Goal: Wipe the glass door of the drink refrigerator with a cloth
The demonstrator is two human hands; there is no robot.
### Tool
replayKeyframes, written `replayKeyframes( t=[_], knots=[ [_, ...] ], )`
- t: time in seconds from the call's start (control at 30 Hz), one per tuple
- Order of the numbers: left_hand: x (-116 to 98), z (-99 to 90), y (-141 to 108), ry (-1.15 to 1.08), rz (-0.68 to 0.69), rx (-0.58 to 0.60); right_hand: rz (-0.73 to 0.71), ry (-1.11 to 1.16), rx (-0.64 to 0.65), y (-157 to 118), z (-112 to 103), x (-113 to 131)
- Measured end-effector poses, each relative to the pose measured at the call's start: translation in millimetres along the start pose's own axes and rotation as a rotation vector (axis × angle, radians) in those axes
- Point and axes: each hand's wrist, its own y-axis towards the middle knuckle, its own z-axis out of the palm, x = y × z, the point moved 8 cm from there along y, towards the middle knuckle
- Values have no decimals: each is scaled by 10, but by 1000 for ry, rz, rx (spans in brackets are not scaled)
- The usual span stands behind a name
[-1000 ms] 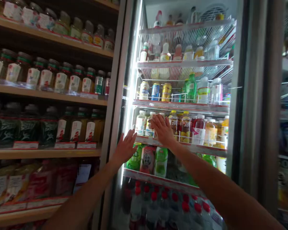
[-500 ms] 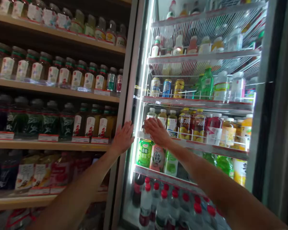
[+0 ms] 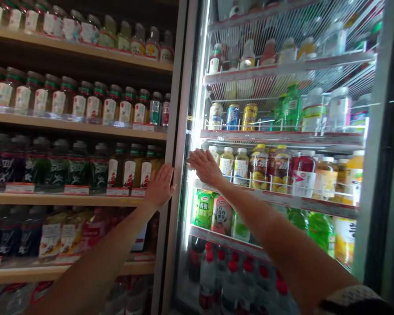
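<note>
Both my arms reach forward toward a lit drinks fridge (image 3: 279, 199) with a metal door frame (image 3: 177, 131). My left hand (image 3: 159, 188) has its fingers stretched out beside the left edge of that frame, in front of the wooden shelving; whether it touches the frame I cannot tell. My right hand (image 3: 205, 166) is flat with fingers extended, before the fridge's bright left edge. Behind it stand tea bottles (image 3: 240, 168) on a wire-fronted shelf. Below it are a green-labelled bottle (image 3: 203, 210) and a pink-labelled bottle (image 3: 221, 214). Neither hand holds anything.
Wooden shelves (image 3: 85, 124) on the left carry rows of bottles (image 3: 110, 105). Higher in the fridge are several cans (image 3: 232, 117) and a green bottle (image 3: 292, 107). Red-capped bottles (image 3: 231, 280) fill the bottom. A dark door edge (image 3: 377, 197) runs down the right.
My left hand has shifted slightly left, away from the fridge's lit edge. My right hand has moved a little left and up. The view has shifted slightly, and a patterned cuff now shows.
</note>
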Motion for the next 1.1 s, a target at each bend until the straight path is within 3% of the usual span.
replayKeyframes(
  t=[0.13, 0.23, 0.3, 0.4, 0.47, 0.53, 0.67, 0.73, 0.93, 1.0, 1.1],
  knots=[
    [151, -88, -83, 23, -44, -11, -219, 48, 50, -480, 267, 675],
    [130, -170, -68, 42, -27, 0, -319, 69, 61, -696, 300, 824],
    [43, -204, -29, 51, 14, 10, -264, 53, 46, -642, 183, 589],
    [-130, -205, 37, 41, 55, 14, 1, -28, -4, -460, -136, -59],
    [-266, -185, 68, 14, 64, 4, 99, -78, -10, -478, -310, -330],
    [-422, -160, 84, -14, 79, -9, 67, -99, 15, -665, -370, -332],
    [-747, -147, 114, -51, 135, -34, -154, -75, 82, -1285, -273, 18],
    [-893, -167, 146, -61, 160, -49, -214, -60, 93, -1452, -270, 45],
    [-1340, -202, 237, -77, 210, -49, 137, -149, -29, -1375, -659, -639],
    [-1503, -205, 232, -96, 231, -60, 121, -154, -17, -1521, -680, -615],
    [-1718, -205, 204, -131, 268, -96, -45, -122, 53, -1873, -620, -381]
  ],
)
